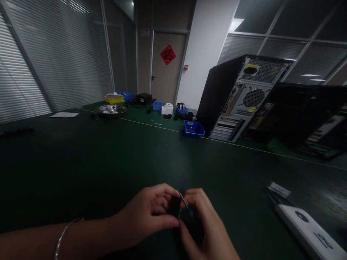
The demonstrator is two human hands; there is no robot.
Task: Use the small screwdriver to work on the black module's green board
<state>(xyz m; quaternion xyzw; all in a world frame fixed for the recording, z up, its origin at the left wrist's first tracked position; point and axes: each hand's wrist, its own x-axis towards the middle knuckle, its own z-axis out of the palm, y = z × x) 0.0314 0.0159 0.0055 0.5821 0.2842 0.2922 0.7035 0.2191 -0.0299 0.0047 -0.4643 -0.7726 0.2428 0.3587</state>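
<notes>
I had both hands low over the dark green bench (108,162), close to me. My left hand (148,213) was pinched around a small dark part (175,207), thumb under and fingers curled over it. My right hand (202,224) met it from the other side, closed on the same part, with a thin metal pin (182,196) sticking up between the fingertips. A white labelled strip (309,229) lay well off to the right.
</notes>
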